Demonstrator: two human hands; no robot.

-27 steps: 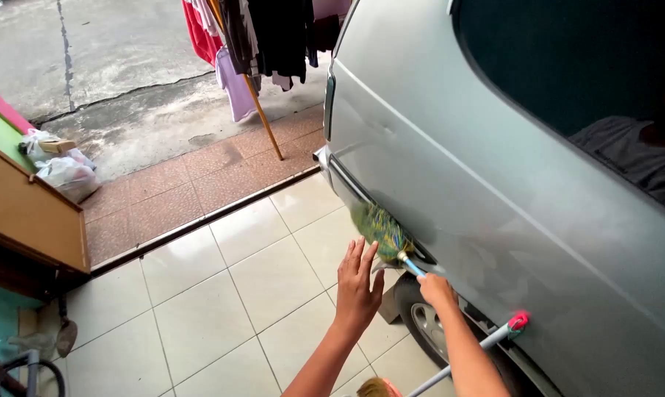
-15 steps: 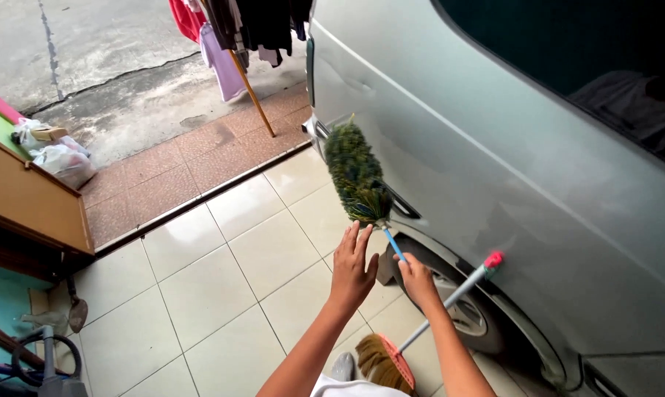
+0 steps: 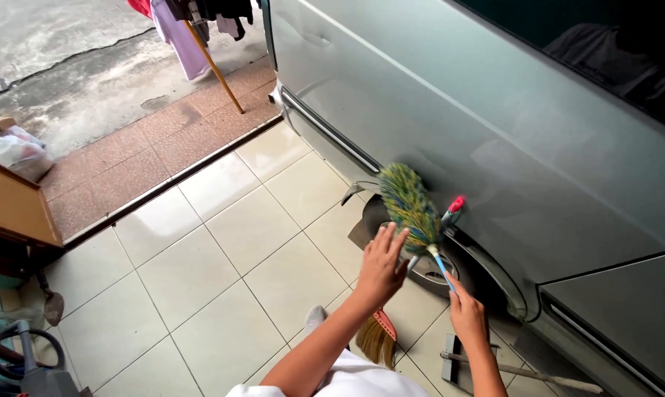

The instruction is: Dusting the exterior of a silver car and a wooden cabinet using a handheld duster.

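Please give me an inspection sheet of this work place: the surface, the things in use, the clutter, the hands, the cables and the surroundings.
Surface: pale glossy floor tiles, then a strip of brown paving by the doorway.
Things in use: green-yellow feather duster with a blue handle, held near the silver car above the rear wheel.
Clutter: broom leaning on the car, dustpan on the floor, plastic bags on the left.
Hands: right hand has its grip on the duster handle; left hand open, fingers at the feathers.
Cables: nothing seen.
Surroundings: wooden cabinet on the left, hanging clothes at the top, concrete yard outside.
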